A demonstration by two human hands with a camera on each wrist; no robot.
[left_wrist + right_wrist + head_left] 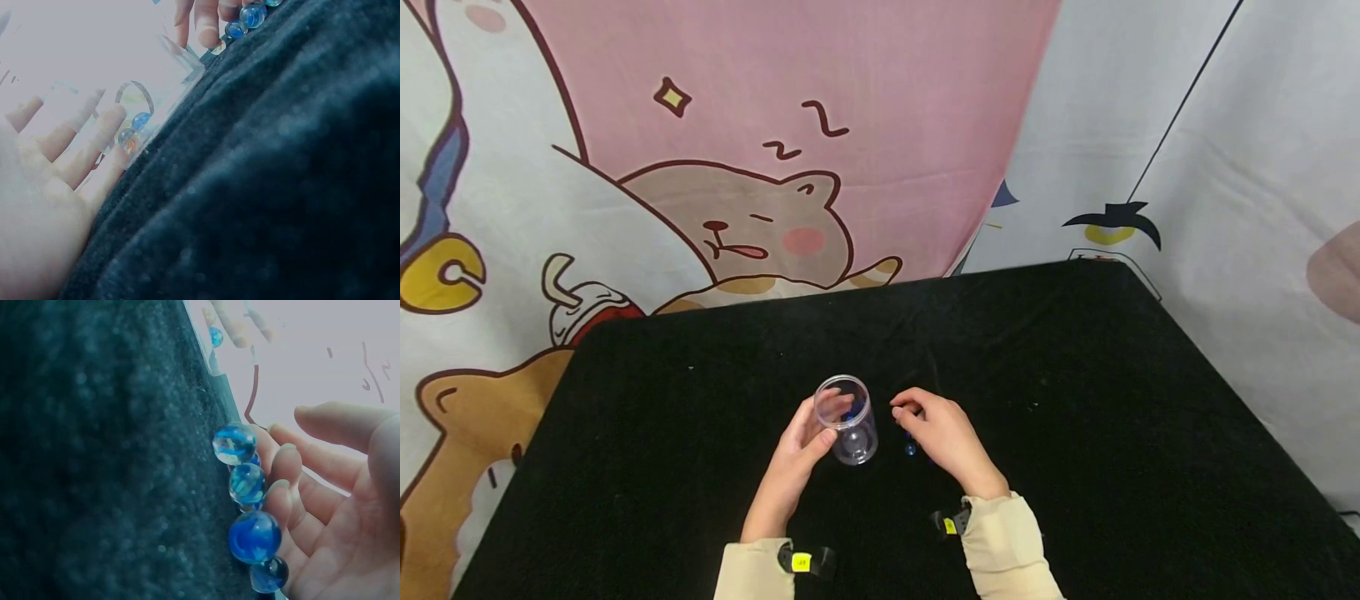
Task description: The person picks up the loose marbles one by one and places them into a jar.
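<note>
- Two hands work close together near the front middle of the black surface (pixel 1075 400).
- Your left hand (pixel 797 450) curls its fingers and thumb round a clear plastic jar (pixel 848 419), which stands upright on the cloth; the left wrist view shows a few marbles already inside it.
- Your right hand (pixel 943 433) sits just right of the jar, fingers loosely bent over a row of blue glass marbles (pixel 250 512) lying on the surface; its fingertips touch them, but whether they pinch one I cannot tell.
- Behind the surface hangs a cartoon backdrop (pixel 737 167) of pink and white.
</note>
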